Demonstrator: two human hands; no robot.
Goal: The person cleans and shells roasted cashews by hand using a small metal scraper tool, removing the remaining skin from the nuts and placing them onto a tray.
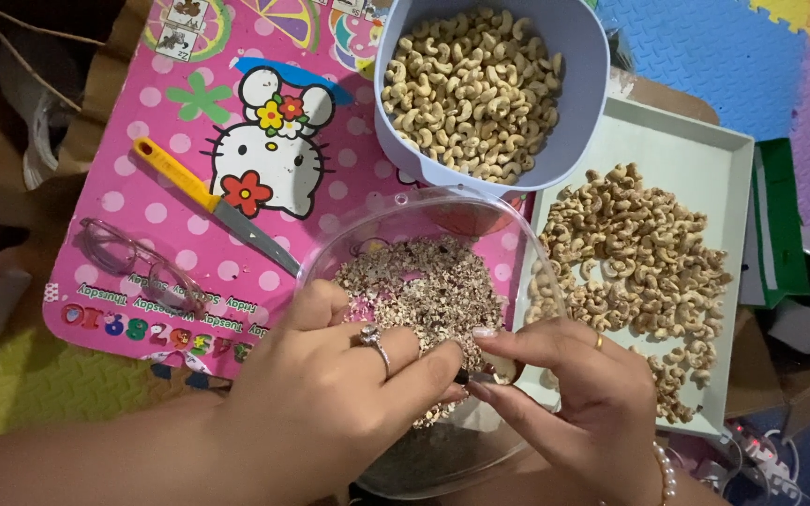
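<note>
My left hand point(330, 394) and my right hand point(564, 394) meet over a clear plastic bowl point(405, 215) filled with brownish nut skins point(424, 281). Between the fingertips of both hands sits one small cashew nut point(497, 371), pinched from both sides. A ring is on my left hand, and a ring and pearl bracelet are on my right. A grey-blue bowl point(583, 84) full of peeled cashews stands behind the clear bowl. To the right, a pale tray point(696, 150) holds a heap of unpeeled cashews point(630, 262).
A yellow-handled knife point(213, 201) and a pair of glasses point(138, 264) lie on a pink polka-dot mat point(152, 122) with a cartoon cat. A green booklet point(780, 225) lies right of the tray. Foam floor tiles surround everything.
</note>
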